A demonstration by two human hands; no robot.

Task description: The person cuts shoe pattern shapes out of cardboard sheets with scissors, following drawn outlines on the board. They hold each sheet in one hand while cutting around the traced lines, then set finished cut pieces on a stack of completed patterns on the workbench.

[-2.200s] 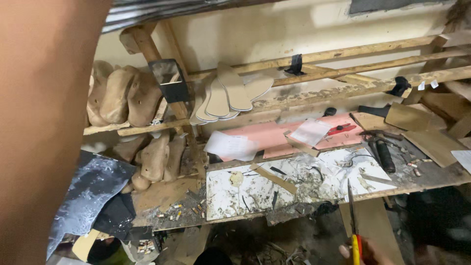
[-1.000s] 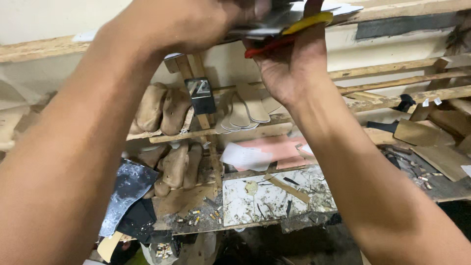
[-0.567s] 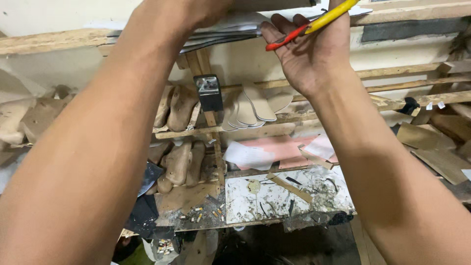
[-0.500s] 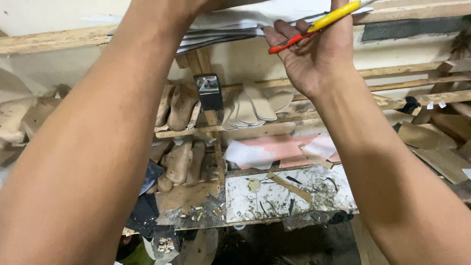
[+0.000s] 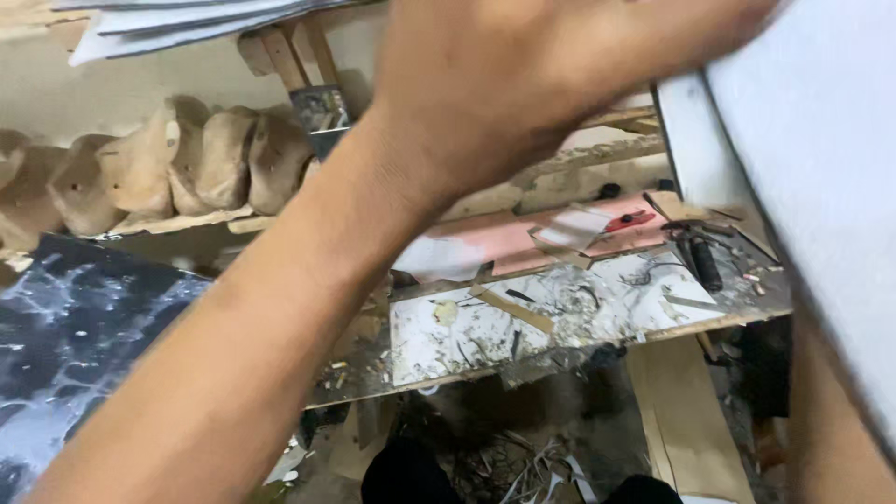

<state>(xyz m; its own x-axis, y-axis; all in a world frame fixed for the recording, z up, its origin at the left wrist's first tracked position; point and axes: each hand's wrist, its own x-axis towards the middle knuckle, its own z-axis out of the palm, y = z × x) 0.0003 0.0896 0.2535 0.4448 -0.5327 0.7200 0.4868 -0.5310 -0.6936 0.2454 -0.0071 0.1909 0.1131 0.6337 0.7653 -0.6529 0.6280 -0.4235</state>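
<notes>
My left hand (image 5: 523, 84) fills twelve o'clock, blurred, its grip indiscernible; it meets a smooth, flat grey-white sheet (image 5: 821, 187) at three o'clock. The right hand is hidden. Rounded wooden shoe lasts (image 5: 177, 163) line the shelf at ten o'clock above the scarred desk (image 5: 560, 317).

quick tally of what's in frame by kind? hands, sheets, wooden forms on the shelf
Hands: 1, the left hand; the right is out of view.
Pale sheet at the hand: 1.
Wooden shoe forms on the shelf: about 6, some overlapping.
Stack of sheets on the top shelf: 1.
Total: about 9.
</notes>
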